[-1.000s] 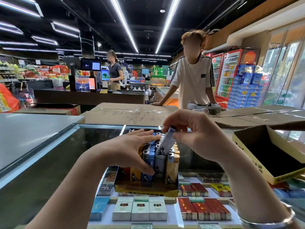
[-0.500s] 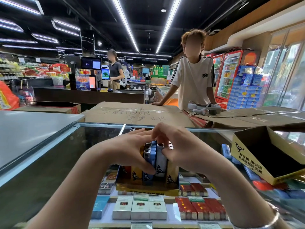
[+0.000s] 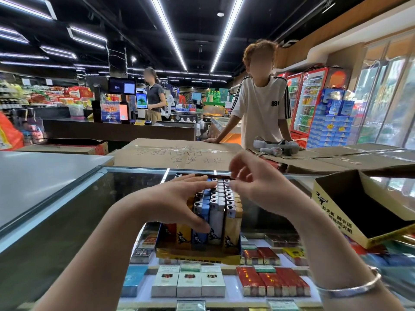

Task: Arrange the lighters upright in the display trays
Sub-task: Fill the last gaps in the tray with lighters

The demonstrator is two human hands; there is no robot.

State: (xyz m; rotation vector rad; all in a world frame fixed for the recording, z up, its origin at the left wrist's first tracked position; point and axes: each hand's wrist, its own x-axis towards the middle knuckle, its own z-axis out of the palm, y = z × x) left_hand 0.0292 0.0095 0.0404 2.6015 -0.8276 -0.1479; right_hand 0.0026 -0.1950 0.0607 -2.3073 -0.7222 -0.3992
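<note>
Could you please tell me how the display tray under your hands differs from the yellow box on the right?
The display tray stands level and is packed with upright lighters; the yellow box is tilted and looks empty. The left hand touches the tray's lighters; no hand touches the box. Both are yellow cardboard with black print.

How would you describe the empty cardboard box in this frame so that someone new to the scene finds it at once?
Start at the glass counter in front of the person. On its right side, beyond the right hand, lies the empty display box, tilted with its opening upward. Unlike the lighter tray between the hands, packed with upright lighters, it holds nothing, showing a dark interior and a yellow printed front.
</note>
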